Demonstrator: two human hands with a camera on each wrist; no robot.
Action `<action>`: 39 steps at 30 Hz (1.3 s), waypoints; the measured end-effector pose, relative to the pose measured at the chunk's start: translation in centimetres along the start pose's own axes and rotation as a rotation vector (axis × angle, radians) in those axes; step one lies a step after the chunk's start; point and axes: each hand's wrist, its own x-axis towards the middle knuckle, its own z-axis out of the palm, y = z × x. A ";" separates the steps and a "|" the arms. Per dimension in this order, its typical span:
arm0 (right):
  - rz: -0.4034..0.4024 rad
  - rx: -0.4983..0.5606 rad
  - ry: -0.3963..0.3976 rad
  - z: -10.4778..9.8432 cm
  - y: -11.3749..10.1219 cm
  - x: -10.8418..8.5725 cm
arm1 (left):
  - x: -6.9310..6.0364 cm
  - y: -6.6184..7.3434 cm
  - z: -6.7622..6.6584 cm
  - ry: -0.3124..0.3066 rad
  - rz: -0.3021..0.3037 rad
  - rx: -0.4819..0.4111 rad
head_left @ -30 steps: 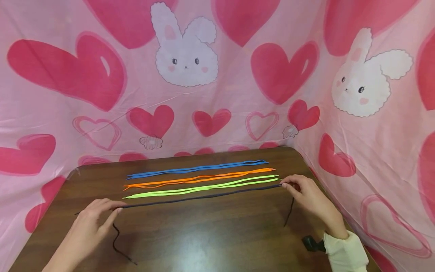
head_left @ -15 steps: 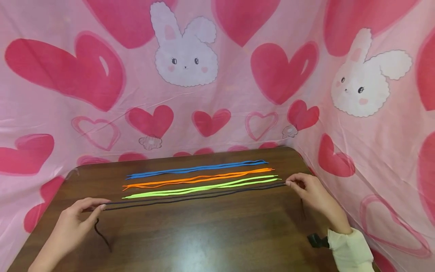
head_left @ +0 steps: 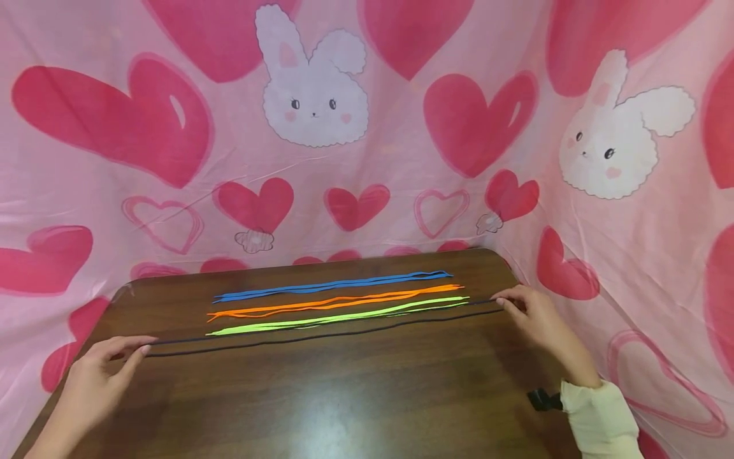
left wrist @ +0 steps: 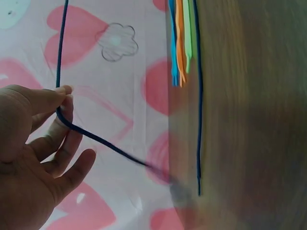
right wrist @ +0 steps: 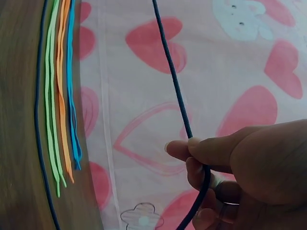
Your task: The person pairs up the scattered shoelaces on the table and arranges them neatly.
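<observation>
Stretched between both hands is a dark navy shoelace [head_left: 180, 340], raised above the table and crossing over the lime-green pair in the head view. My left hand [head_left: 99, 373] pinches it between thumb and fingertips near the left; its loose tail [left wrist: 110, 145] trails off past the fingers in the left wrist view. Over on the right, my right hand [head_left: 541, 322] pinches the same lace, and the cord [right wrist: 170, 62] bends down along the curled fingers. A second dark shoelace [head_left: 344, 334] lies along the table, in front of the lime-green shoelaces [head_left: 258, 328].
Behind the green pair lie orange shoelaces [head_left: 338, 299] and blue shoelaces [head_left: 344, 282], roughly parallel. The brown wooden table [head_left: 321, 401] meets a pink heart-and-rabbit cloth [head_left: 395, 166] at the back and right. A black object [head_left: 545, 400] is at the right sleeve.
Both hands have slid outward, farther apart along the dark lace. The held lace has separated from the lying one and moved back over the green pair; its hanging tails no longer show in the head view.
</observation>
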 end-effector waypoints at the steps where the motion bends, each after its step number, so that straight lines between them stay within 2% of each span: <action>1: -0.006 0.001 0.004 0.0 0.2 0.0 | -0.1 -0.2 -0.1 -0.003 0.002 0.003; 5: -0.013 0.000 0.012 0.0 0.7 -0.3 | -0.3 -1.2 -0.4 -0.014 0.008 0.005; 12: 0.023 -0.034 -0.014 -0.2 2.1 -0.7 | -1.2 -3.5 -0.7 -0.031 -0.005 0.012; 17: 0.043 -0.062 -0.041 -0.2 3.1 -1.2 | -1.9 -4.7 -0.9 -0.058 -0.058 0.043; 22: 0.065 -0.067 -0.017 0.0 4.2 -1.7 | -2.1 -5.6 -1.2 -0.098 -0.106 0.130; 25: 0.100 -0.056 -0.021 0.0 4.7 -1.9 | -2.2 -6.2 -1.3 -0.107 -0.097 0.169; 32: 0.186 -0.089 -0.081 0.0 5.8 -2.2 | -2.6 -7.7 -1.3 -0.112 -0.052 0.187; 36: 0.245 -0.123 -0.083 0.2 6.8 -2.6 | -2.7 -8.1 -1.6 -0.162 -0.062 0.248; 39: 0.325 -0.149 -0.090 0.4 7.4 -3.0 | -2.8 -8.2 -1.9 -0.242 -0.117 0.288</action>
